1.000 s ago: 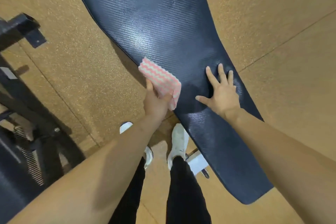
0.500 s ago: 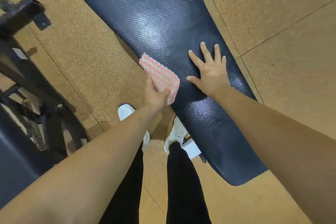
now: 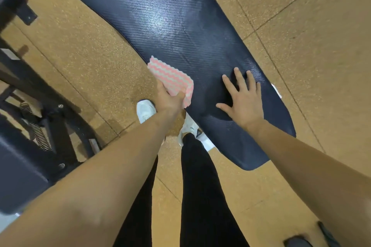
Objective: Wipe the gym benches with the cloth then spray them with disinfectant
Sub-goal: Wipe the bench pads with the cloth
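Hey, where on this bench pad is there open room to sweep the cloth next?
The bench pad is bare beyond both hands, the whole glossy stretch ahead of the cloth. A narrower free strip lies between the cloth and the right hand. It is crowded at the near end, where the left hand grips the cloth and the right hand presses flat.

Warm, even overhead light; a pale glare patch sits on the dark navy textured padded bench (image 3: 160,18). Wide-angle bending stretches the edges; the near forearms blur softly.
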